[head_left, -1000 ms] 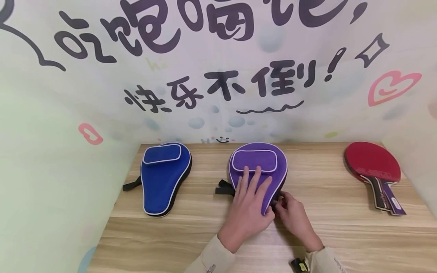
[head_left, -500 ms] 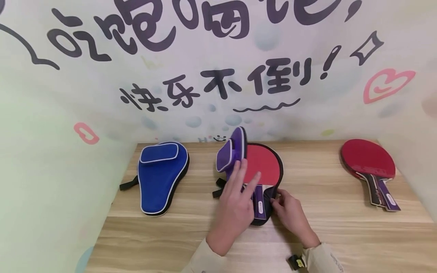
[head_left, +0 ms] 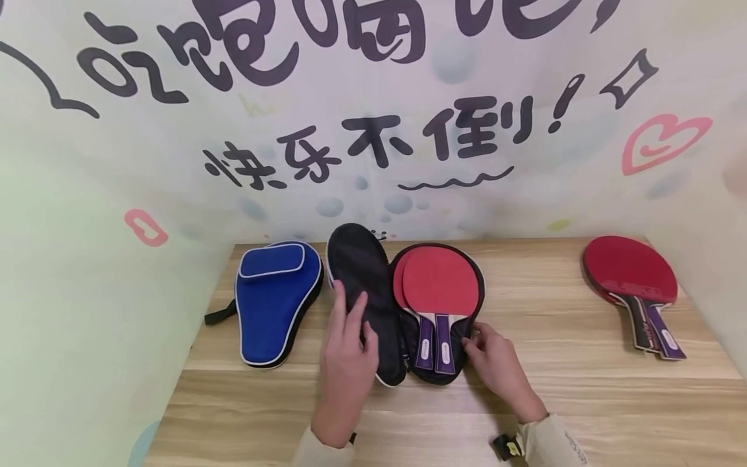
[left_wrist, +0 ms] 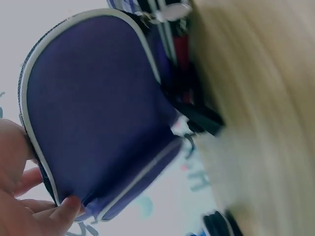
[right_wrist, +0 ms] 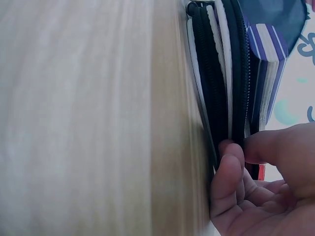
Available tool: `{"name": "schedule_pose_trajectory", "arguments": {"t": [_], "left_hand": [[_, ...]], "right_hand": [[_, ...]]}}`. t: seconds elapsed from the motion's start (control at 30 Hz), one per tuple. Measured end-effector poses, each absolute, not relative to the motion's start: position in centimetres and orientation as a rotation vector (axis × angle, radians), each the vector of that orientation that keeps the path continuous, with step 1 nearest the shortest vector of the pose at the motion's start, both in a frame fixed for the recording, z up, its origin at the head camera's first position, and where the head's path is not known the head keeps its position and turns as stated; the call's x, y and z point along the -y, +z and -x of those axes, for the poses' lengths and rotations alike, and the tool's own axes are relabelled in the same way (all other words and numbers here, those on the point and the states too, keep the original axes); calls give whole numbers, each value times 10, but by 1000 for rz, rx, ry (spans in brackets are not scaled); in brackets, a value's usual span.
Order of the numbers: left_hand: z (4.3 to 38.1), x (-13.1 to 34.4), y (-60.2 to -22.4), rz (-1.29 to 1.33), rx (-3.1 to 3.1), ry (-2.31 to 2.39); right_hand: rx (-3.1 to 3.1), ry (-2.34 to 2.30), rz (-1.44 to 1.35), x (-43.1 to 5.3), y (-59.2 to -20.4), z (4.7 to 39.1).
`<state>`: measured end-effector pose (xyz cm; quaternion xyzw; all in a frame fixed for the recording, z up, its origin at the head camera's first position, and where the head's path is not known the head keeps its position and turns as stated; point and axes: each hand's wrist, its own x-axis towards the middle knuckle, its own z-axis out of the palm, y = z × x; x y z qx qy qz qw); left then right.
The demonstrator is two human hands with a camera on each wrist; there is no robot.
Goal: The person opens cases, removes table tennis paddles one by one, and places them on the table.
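A purple paddle case (left_wrist: 98,98) lies unzipped mid-table, its cover tilted up and to the left. In the head view the cover's black lining (head_left: 364,279) shows. Two table tennis paddles (head_left: 440,282) with red rubber and purple handles lie overlapped in its base. My left hand (head_left: 347,357) reaches over the cover. The left wrist view has the cover's rim between its digits, one fingertip on the purple outside. My right hand (head_left: 502,366) pinches the base's lower right rim between thumb and fingers, beside the zipper (right_wrist: 243,64).
To the left a blue paddle case (head_left: 277,311) lies closed, its black strap (head_left: 220,316) sticking out. More table tennis paddles (head_left: 630,272) are stacked at the right. A printed wall (head_left: 373,162) rises behind the wooden table (head_left: 554,389).
The purple case's cover has swung up and over to the left with my left hand, uncovering the paddles. My right hand stays at the case's lower right rim.
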<state>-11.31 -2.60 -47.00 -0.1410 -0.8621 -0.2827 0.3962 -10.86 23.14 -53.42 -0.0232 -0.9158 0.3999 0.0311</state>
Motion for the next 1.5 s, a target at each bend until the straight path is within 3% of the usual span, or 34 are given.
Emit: {"name": "schedule_pose_trajectory", "arguments": {"t": [0.33,0.63,1.0,1.23,1.5], "left_hand": [[107,62,-489,-58,2684,-838],[110,69,-498,-178,2868,-892],[112,70,-504,-195,2896,-881],[112,67,-497,-211,2942,-764],[137,66,-499,181,2895,-663]], "right_hand": [[2824,1214,82,-232,-534,109],[2824,1228,85,-230,-533,109],[2852,1252,143,-231,-531,109],[2807,1362,329,-229,-523,106],[2610,1402,271,-198,-512,90]]}}
